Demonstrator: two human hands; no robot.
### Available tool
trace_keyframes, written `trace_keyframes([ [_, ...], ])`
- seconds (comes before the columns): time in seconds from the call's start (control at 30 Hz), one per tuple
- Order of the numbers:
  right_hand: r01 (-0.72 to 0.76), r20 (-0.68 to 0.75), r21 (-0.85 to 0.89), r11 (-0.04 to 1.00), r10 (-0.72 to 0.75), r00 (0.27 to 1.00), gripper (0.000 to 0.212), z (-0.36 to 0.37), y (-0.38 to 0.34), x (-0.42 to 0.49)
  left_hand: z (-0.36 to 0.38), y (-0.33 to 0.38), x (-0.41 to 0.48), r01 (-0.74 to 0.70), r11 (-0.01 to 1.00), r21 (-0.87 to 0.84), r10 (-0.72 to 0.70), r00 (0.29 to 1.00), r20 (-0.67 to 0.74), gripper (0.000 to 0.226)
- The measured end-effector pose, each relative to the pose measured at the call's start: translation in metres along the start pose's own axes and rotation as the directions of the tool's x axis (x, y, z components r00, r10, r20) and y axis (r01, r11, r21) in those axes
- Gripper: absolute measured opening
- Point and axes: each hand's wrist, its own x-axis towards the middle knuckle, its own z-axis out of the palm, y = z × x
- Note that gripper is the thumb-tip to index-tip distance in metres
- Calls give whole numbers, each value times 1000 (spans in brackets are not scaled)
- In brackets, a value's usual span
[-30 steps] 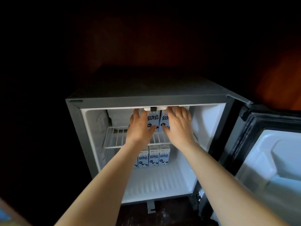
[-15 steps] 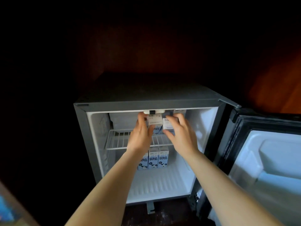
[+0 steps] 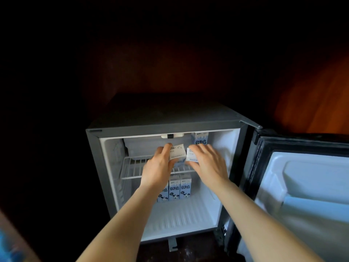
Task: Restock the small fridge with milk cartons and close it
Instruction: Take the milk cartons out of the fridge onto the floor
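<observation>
Small fridge [image 3: 93, 167] open; I see both hands at the wire shelf [image 3: 132, 168], one milk carton in each.
Left hand [image 3: 157, 167] curls its fingers round the tilted left carton [image 3: 177, 151]; right hand [image 3: 208, 163] grasps the right carton [image 3: 190, 156] just beside it; upright carton [image 3: 200, 139] stands at the shelf's back right; I count a row of three cartons [image 3: 174, 188] on the fridge floor, partly behind the left wrist; door [image 3: 302, 186] swung wide right; dark surround, reddish wood panel [image 3: 321, 95] upper right.

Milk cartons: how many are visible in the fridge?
6 cartons: one gripped by left hand, one by right hand, one upright behind them, three on the fridge floor. More may be hidden.
</observation>
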Motion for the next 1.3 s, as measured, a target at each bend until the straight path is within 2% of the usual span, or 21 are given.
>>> trace_keyframes([
  [0.37,73,-32,-53,996,-75,997,45,-87,0,-28,-57,46,-30,-142,989,-42,141,990,-14,39],
  [0.43,100,-47,-96,990,-105,993,44,-109,3,-40,-67,60,-39,-181,982,-57,182,983,7,37],
  [0.53,97,36,-144,985,-93,995,48,-143,9,-59,-78,84,-50,-228,970,-84,233,971,56,38],
  [0.73,119,80,-243,963,-102,992,48,-204,31,-91,-93,136,-63,-279,948,-155,305,936,177,37],
  [0.87,97,128,-305,948,-60,990,45,-239,50,-118,-91,173,-73,-337,923,-187,374,898,232,33],
  [1.03,24,230,-394,919,74,970,44,-262,78,-160,-70,216,-90,-372,896,-242,437,836,333,32],
  [1.3,-103,362,-368,924,244,900,41,-266,123,-246,-5,272,-136,-336,881,-333,470,706,530,28],
])
